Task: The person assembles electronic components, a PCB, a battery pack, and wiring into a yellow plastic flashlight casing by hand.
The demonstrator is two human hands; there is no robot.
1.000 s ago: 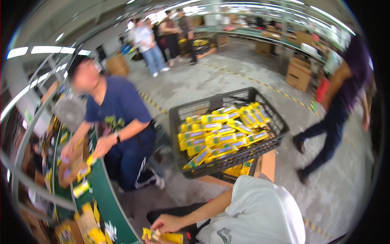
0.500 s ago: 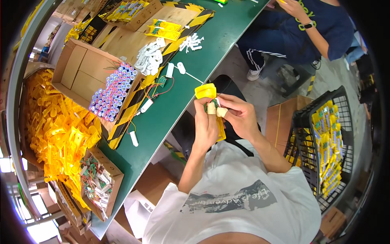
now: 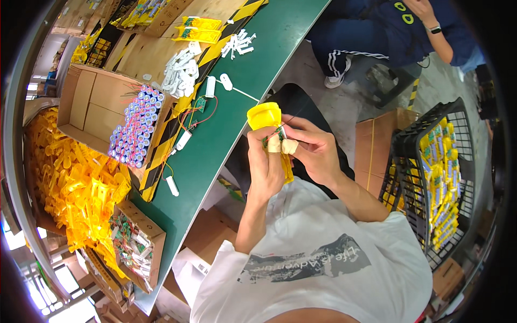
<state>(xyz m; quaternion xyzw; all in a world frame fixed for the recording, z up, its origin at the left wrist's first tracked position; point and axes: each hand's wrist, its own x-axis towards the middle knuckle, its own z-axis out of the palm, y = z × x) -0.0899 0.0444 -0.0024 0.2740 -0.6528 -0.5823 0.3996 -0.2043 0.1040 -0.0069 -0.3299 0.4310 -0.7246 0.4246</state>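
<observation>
My left hand is closed round a yellow plastic shell, held above my lap just off the table's edge. Part of a green circuit board shows inside the shell, beside a thin dark wire. My right hand is closed at the shell's right side, thumb and fingertips pinched together; what lies between them is too small to make out. Both thumbs wear beige finger covers. On the table nearby lie a small wired circuit board and white plastic pieces.
Purple battery cells fill part of a cardboard box on the left. Beyond it spills a heap of yellow shells. White parts lie on the striped board. At right stands a black crate of filled yellow shells; a co-worker sits farther off.
The view has shifted a little, so the table's things sit farther left. Both hands stay together at the yellow shell, and a dark wire now shows above the right thumb.
</observation>
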